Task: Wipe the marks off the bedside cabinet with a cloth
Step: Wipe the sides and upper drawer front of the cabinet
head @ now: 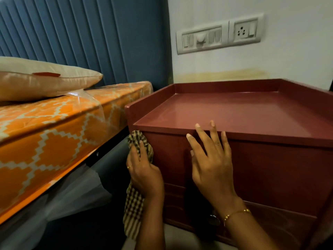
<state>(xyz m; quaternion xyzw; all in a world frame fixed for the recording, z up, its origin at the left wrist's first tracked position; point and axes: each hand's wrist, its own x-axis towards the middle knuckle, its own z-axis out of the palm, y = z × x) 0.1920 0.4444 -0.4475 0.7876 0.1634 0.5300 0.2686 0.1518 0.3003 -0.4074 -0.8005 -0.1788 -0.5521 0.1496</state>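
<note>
Your bed's mattress (pixel 54 134), orange with a pale lattice print and sheathed in clear plastic, fills the left of the view, lying in front of a blue ribbed headboard (pixel 81 37). A cream and peach pillow (pixel 36 82) rests on its far end. Just beside the mattress stands the bedside cabinet (pixel 252 159), a reddish-brown unit with a glossy top fenced by a low raised rim on the left, back and right. It sits against a white wall (pixel 297 55) that carries a white switch and socket panel (pixel 219 34) above it and a yellowish stain just over the cabinet's back rim.

Your right hand (pixel 210 163) lies flat against the cabinet's front face, fingers spread wide and holding nothing, the fingertips reaching up to the front edge of the top. A thin gold bracelet (pixel 237 212) circles that wrist. Your left hand (pixel 144 170) is closed around the cloth (pixel 134 210), a brown and cream checked piece, and presses it to the cabinet's front left corner. One bunch of the cloth shows above your fingers near the top edge, and the rest hangs below your wrist. A small gold ring (pixel 129 166) sits on a finger of that hand.
</note>
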